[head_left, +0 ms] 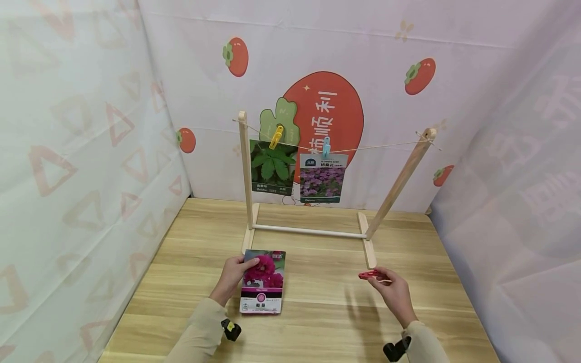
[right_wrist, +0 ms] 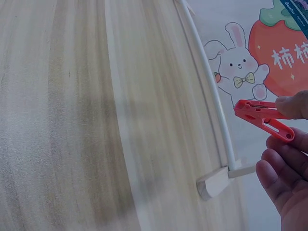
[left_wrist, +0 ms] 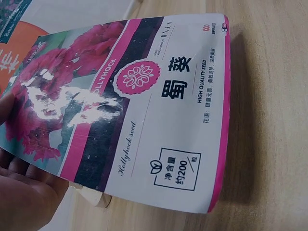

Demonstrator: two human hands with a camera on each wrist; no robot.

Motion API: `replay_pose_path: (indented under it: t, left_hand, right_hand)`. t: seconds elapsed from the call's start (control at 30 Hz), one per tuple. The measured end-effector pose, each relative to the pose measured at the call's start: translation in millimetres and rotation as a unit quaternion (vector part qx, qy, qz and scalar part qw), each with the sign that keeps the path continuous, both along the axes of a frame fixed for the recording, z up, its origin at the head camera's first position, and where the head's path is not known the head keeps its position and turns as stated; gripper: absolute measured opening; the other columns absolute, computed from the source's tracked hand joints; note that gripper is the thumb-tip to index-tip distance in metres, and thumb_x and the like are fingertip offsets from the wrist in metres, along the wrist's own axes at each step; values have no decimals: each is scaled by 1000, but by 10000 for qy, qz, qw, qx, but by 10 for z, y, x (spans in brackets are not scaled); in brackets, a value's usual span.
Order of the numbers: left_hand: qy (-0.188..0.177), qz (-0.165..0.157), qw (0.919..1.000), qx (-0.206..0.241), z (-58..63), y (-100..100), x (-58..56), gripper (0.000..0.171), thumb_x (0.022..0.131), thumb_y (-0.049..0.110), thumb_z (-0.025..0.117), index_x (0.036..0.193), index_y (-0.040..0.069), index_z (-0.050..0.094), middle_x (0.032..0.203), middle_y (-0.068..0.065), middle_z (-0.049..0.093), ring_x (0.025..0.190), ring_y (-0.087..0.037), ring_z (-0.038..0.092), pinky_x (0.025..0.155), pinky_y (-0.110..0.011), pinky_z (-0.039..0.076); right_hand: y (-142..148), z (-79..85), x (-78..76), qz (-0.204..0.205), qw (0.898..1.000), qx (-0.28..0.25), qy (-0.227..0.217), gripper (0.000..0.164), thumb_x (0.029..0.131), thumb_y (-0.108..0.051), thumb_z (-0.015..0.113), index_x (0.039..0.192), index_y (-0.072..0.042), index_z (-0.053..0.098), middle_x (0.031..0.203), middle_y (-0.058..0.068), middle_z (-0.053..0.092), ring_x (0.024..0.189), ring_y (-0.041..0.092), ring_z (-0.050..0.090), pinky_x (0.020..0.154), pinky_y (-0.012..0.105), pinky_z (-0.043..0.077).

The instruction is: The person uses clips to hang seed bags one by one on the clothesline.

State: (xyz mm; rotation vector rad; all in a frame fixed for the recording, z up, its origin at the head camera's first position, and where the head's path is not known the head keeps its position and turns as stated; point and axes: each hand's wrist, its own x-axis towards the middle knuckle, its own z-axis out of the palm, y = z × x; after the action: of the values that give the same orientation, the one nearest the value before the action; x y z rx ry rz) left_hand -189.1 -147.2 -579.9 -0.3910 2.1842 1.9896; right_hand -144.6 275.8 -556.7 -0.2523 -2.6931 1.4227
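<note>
My left hand [head_left: 230, 278] grips a hollyhock seed packet [head_left: 263, 282] by its left edge, thumb on the pink flower picture. Close up in the left wrist view, the packet [left_wrist: 139, 110] is tilted above the wood. My right hand [head_left: 394, 293] pinches a red clothespin [head_left: 371, 275] between thumb and fingers, right of the packet. The right wrist view shows the clothespin [right_wrist: 263, 118] by its legs. On a twine line [head_left: 376, 146], a yellow clothespin [head_left: 276, 137] holds a green-leaf packet [head_left: 272, 169], and a blue clothespin [head_left: 326, 146] holds a purple-flower packet [head_left: 323, 179].
The twine runs between two wooden posts, a left post [head_left: 246, 171] and a leaning right post [head_left: 399, 184]. A white rod [head_left: 308, 231] joins their feet low over the wooden table [head_left: 317, 333]. Printed cloth walls [head_left: 386, 40] stand behind and on both sides.
</note>
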Motion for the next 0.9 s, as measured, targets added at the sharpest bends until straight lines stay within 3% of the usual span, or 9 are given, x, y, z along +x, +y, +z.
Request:
replay_pose_path:
  t: [0.2, 0.53, 0.67, 0.9]
  left_hand:
    - [-23, 89, 9999, 100, 50, 7, -8, 32, 86, 24, 74, 99, -5, 72, 87, -8, 74, 80, -12, 66, 78, -25, 51]
    - [-23, 233, 9997, -53, 126, 46, -55, 40, 85, 32, 76, 104, -3, 71, 94, -9, 75, 86, -11, 65, 95, -38, 49]
    - [0, 247, 9997, -22, 177, 62, -64, 38, 86, 30, 74, 105, -3, 71, 95, -8, 75, 87, -10, 64, 96, -39, 48]
    - [79, 198, 9997, 76, 394, 88, -62, 33, 89, 24, 72, 103, -5, 71, 92, -6, 74, 85, -8, 63, 91, -33, 49]
  right_hand:
    - [-15, 87, -20, 6, 9999, -31, -109, 39, 89, -17, 72, 122, 2, 64, 104, 19, 69, 76, -6, 58, 64, 18, 51]
    - [-3, 221, -93, 2, 9999, 15, 114, 43, 88, -16, 73, 125, 3, 62, 105, 21, 70, 77, -9, 57, 68, 13, 50]
    - [-10, 250, -113, -41, 9998, 7, 197, 41, 87, -15, 74, 122, 4, 63, 103, 22, 70, 75, -10, 56, 67, 13, 50]
    - [-25, 338, -141, -53, 9990, -101, 439, 42, 86, -14, 74, 123, 4, 64, 104, 22, 69, 77, -11, 54, 68, 9, 48]
